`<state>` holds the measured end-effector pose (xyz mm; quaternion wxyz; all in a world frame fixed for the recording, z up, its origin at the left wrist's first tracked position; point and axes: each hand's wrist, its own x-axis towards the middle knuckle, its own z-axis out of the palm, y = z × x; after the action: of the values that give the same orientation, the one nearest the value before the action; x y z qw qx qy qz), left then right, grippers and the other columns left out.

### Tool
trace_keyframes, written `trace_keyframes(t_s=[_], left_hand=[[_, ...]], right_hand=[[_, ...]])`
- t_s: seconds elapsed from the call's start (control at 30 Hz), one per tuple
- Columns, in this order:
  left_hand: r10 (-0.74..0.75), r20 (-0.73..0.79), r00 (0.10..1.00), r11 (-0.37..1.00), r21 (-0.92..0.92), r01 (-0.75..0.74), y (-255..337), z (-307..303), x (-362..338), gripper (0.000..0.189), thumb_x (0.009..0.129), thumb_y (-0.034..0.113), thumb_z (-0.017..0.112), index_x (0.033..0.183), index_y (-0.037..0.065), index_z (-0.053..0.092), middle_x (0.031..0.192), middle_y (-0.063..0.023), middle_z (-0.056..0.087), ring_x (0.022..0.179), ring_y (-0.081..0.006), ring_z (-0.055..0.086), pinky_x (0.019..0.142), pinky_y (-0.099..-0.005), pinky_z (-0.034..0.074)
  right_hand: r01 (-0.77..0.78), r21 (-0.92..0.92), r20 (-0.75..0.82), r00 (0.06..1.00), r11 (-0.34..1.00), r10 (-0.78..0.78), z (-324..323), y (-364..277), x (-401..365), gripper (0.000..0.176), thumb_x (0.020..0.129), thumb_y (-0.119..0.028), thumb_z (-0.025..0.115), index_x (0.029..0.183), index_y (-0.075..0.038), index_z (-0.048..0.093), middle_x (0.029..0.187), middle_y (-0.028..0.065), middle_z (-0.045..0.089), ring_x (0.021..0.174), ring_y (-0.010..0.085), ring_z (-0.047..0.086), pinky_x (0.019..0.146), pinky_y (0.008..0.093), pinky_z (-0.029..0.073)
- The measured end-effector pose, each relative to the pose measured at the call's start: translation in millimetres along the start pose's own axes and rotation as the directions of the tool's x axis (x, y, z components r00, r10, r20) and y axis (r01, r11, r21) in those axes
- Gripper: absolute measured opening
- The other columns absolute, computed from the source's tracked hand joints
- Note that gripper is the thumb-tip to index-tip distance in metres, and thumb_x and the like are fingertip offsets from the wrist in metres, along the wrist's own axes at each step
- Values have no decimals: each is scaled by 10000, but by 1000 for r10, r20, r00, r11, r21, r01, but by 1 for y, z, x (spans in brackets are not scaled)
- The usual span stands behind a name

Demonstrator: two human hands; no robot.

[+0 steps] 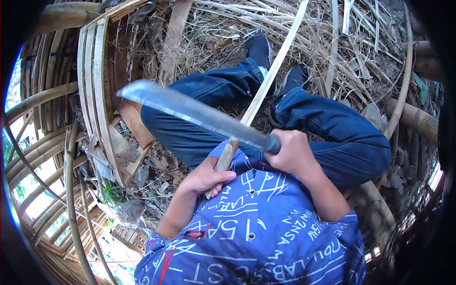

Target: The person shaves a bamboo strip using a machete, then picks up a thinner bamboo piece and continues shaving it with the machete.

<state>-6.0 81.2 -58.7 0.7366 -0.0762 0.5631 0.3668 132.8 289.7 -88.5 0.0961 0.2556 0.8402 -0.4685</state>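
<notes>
My right hand point(294, 151) is closed round the dark handle of a machete point(194, 111). Its broad blade reaches up and to the left, above my knee in this view, and is slightly blurred. My left hand point(209, 176) grips the near end of a long bamboo strip point(268, 83), thumb lying along it. The strip runs away from my lap, between my shoes, toward the upper edge of the view. The blade crosses over the strip just beyond my left hand, hiding a short piece of it.
I sit on the ground with bent legs in jeans point(342, 135). Split bamboo strips point(237, 14) and shavings litter the ground ahead. A wooden frame point(97, 90) stands at left, beside a slatted bamboo wall point(42, 156). Thick bamboo poles point(418, 122) lie at right.
</notes>
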Motion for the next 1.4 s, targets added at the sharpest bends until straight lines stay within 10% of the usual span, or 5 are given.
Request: trace_keyframes(t_s=[0.3,1.4], left_hand=[[43,15,999,998,-37,-42,-13,2,3,324,781,135,674,664,101,373,479,14,470,314,-46,439,280,-194,344],[3,46,999,991,-131,3,-29,-17,-7,320,765,42,636,632,95,350,478,-3,463,306,-54,437,272,-193,341]], right_hand=[[101,-156,-22,994,983,-106,15,6,6,182,623,-216,695,716,-77,624,675,169,645,648,364,639,612,454,488],[-393,-319,-427,872,862,240,-128,129,204,345,729,-276,609,920,0,691,901,264,671,902,382,661,821,453,516]])
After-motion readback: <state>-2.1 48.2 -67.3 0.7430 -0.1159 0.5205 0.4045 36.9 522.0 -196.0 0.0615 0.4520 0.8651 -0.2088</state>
